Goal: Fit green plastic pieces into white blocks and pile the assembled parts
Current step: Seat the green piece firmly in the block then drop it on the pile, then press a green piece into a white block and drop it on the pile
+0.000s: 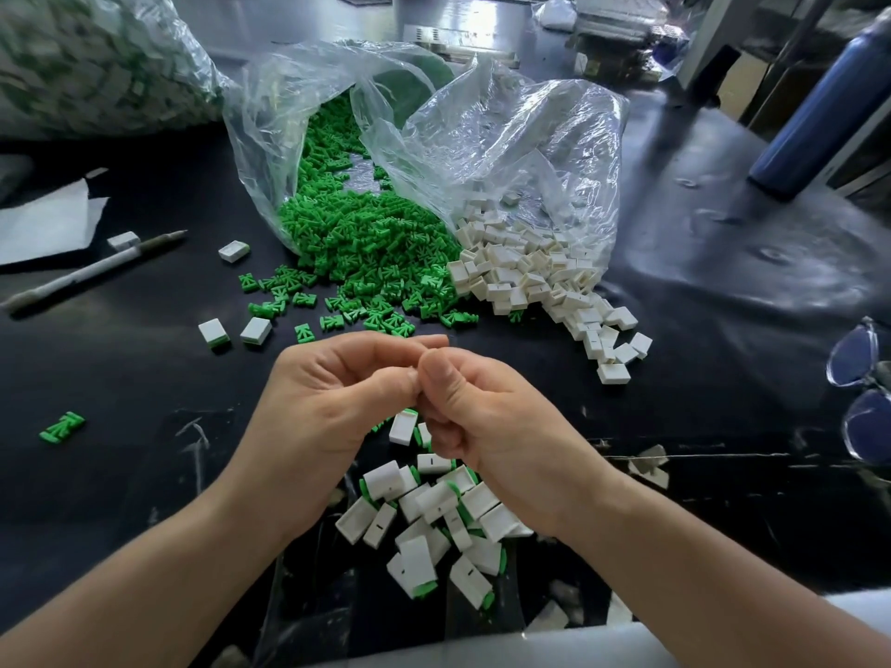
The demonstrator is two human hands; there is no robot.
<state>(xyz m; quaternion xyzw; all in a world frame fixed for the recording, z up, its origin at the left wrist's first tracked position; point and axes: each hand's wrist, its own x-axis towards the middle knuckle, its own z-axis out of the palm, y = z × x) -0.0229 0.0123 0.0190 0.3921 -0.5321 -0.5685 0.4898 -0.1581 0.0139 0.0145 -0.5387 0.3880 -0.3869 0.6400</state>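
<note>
Closest to the camera there's the pile of assembled parts (434,523), white blocks with green poking out the ends, sitting on the black table (144,474) right under the wrists. Just above it the left hand (328,402) and right hand (482,417) are pushed together, fingers on both curled in tight, right thumb against the left fingertips. Honestly can't tell what's pinched in there, the fingers cover it. One white block (402,426) with a bit of green beside it shows just below the knuckles, at the top of the pile.

Off to the left lies a lone green piece (62,426), and past the hands a couple of finished parts (234,332).

Further back, the green pieces (361,243) spill out of a clear bag (270,137), and the white blocks (530,272) spill from a second bag (530,137) right beside it, the two heaps touching. A pen (96,270) lies far left, glasses (863,392) at the right edge, and a blue bottle (819,103) at the far right.
</note>
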